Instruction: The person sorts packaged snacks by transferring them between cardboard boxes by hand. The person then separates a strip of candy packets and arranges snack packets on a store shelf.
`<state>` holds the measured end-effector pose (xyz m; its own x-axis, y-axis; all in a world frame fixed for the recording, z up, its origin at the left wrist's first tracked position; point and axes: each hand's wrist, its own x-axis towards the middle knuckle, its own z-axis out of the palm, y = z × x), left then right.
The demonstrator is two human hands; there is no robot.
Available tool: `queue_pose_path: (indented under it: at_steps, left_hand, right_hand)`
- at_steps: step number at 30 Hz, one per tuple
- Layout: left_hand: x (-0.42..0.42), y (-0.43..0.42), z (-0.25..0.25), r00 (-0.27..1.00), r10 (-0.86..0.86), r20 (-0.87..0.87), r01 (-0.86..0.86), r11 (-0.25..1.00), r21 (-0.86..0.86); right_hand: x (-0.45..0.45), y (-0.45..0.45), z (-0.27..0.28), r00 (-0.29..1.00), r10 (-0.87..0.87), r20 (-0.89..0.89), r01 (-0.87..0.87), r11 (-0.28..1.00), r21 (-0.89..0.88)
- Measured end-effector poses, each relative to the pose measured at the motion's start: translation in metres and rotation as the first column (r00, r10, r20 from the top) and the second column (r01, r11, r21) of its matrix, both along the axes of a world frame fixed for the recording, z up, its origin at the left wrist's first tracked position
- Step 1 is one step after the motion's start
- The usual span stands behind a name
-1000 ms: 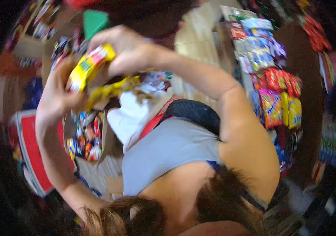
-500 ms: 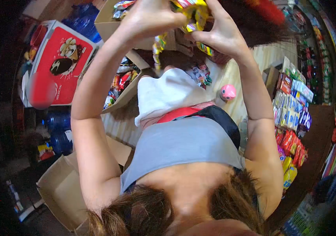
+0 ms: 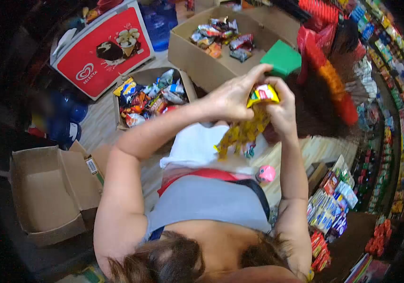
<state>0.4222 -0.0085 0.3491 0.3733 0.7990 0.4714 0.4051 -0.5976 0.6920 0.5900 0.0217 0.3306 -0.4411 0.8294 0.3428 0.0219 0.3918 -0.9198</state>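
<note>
Up in front of my chest, my left hand [image 3: 232, 98] and my right hand [image 3: 283, 107] hold a strip of yellow packets [image 3: 262, 94] between them. The fingers of both hands are closed on its top end, where one packet shows red and white print. The rest of the strip [image 3: 246, 132] dangles below my hands, blurred, above my lap and the white cloth [image 3: 195, 146]. Just beyond my fingertips is a flat green piece [image 3: 282, 57] by the edge of a large cardboard box [image 3: 197, 61].
The large box and an open carton [image 3: 190, 85] hold several snack packs. An empty-looking cardboard box [image 3: 46, 188] lies at left, below blue water jugs [image 3: 159, 26] and a red Selecta panel [image 3: 112, 52]. A pink round toy [image 3: 265, 173], stacked packs [image 3: 327, 207] and shelves [image 3: 386, 155] are at right.
The view has tilted up, bringing the boxes more fully into sight. Both hands now sit lower in the picture and closer together, with the yellow strip hanging beneath them.
</note>
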Motion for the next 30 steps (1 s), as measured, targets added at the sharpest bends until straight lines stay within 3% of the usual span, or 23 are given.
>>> queue_pose_path:
  at_steps: [3, 6, 11, 16, 18, 21, 25, 26, 29, 30]
  left_hand:
    - [0.001, -0.003, -0.01, 0.979, 0.12, 0.164, -0.091, 0.98, -0.176]
    - [-0.002, 0.0, -0.002, 0.918, 0.058, 0.391, 0.024, 0.979, -0.202]
    - [-0.011, 0.009, 0.014, 0.78, -0.027, 0.626, 0.191, 0.962, -0.196]
    - [-0.012, 0.01, 0.023, 0.777, -0.032, 0.629, 0.203, 0.958, -0.202]
    - [-0.015, 0.016, 0.016, 0.829, -0.029, 0.558, 0.178, 0.961, -0.214]
    - [-0.009, 0.015, 0.006, 0.775, -0.055, 0.629, 0.159, 0.981, -0.111]
    - [-0.021, 0.017, -0.019, 0.689, -0.217, 0.691, 0.443, 0.881, -0.166]
    - [-0.028, 0.018, -0.024, 0.675, -0.203, 0.71, 0.55, 0.78, -0.3]
    - [-0.037, 0.027, -0.041, 0.568, -0.315, 0.761, 0.757, 0.563, -0.332]
    - [-0.034, 0.021, -0.037, 0.647, -0.283, 0.708, 0.667, 0.66, -0.346]
  right_hand:
    - [-0.001, 0.004, -0.001, 0.999, -0.039, 0.035, 0.036, 0.997, 0.065]
    - [-0.005, 0.001, 0.007, 0.991, 0.063, -0.116, -0.072, 0.995, -0.075]
    - [-0.014, -0.001, 0.031, 0.978, 0.168, -0.126, -0.181, 0.979, -0.097]
    - [-0.021, 0.004, 0.037, 0.98, 0.127, -0.155, -0.128, 0.992, 0.004]
    - [-0.019, 0.009, 0.032, 0.941, 0.113, -0.32, -0.157, 0.981, -0.113]
    - [-0.025, 0.012, 0.042, 0.864, 0.092, -0.495, -0.216, 0.956, -0.198]
    - [-0.037, 0.017, 0.062, 0.786, 0.088, -0.612, -0.276, 0.935, -0.22]
    - [-0.041, 0.018, 0.068, 0.775, 0.106, -0.622, -0.295, 0.933, -0.208]
    - [-0.057, 0.028, 0.086, 0.797, 0.167, -0.58, -0.308, 0.939, -0.152]
    - [-0.061, 0.033, 0.09, 0.82, 0.194, -0.539, -0.316, 0.938, -0.142]
